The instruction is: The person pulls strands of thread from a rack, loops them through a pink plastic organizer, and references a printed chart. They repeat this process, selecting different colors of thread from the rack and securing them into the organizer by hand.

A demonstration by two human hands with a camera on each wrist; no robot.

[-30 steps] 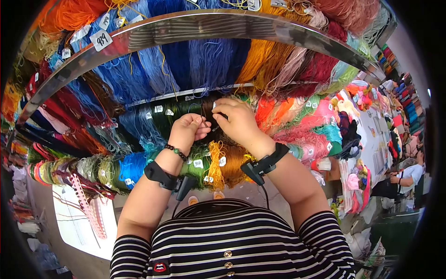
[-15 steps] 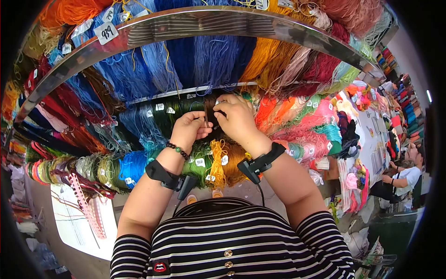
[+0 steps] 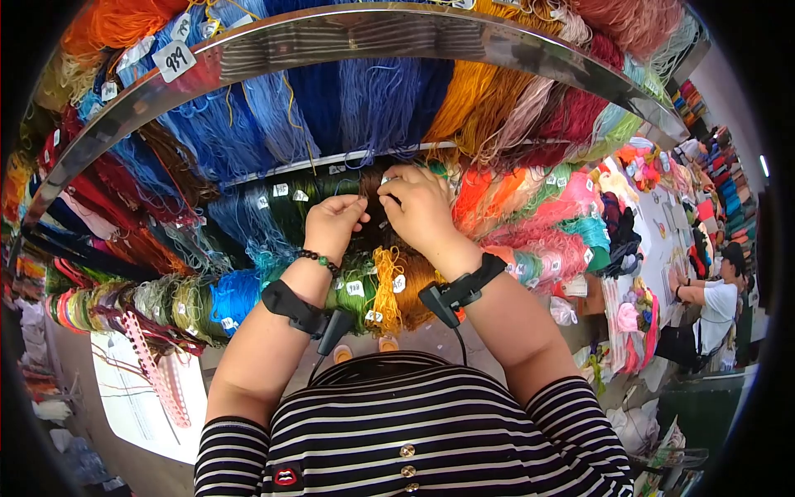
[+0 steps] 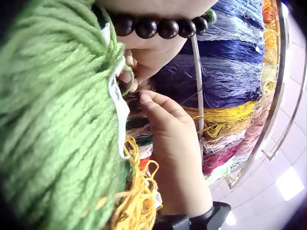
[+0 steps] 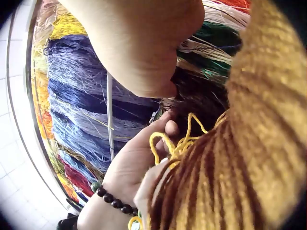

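Dark brown thread (image 5: pixel 199 98) hangs in a hank between bundles of other colours, in front of both hands. In the head view my left hand (image 3: pixel 333 225), with a beaded bracelet at its wrist, pinches at the left edge of this brown thread with thumb and forefinger. Close beside it on the right, my right hand (image 3: pixel 421 211) has its thumb and bent fingers on the same hank. The left wrist view shows the right thumb and forefinger together at fine brown strands, with the fingertips of the two hands close to each other. The strands inside the fingers are mostly hidden.
A green hank (image 4: pixel 57 115), a yellow hank (image 3: pixel 386 286) and a golden-brown hank (image 5: pixel 268 120) hang just below the hands. Blue hanks (image 3: pixel 377 108) hang behind, under a curved metal rail (image 3: pixel 397 41). Another person (image 3: pixel 714 311) is at the right by a white table.
The left thumb and forefinger have come together at the brown thread, where a strand bunch showed beside them before. The right hand stays nearly in place. The person at the right has shifted.
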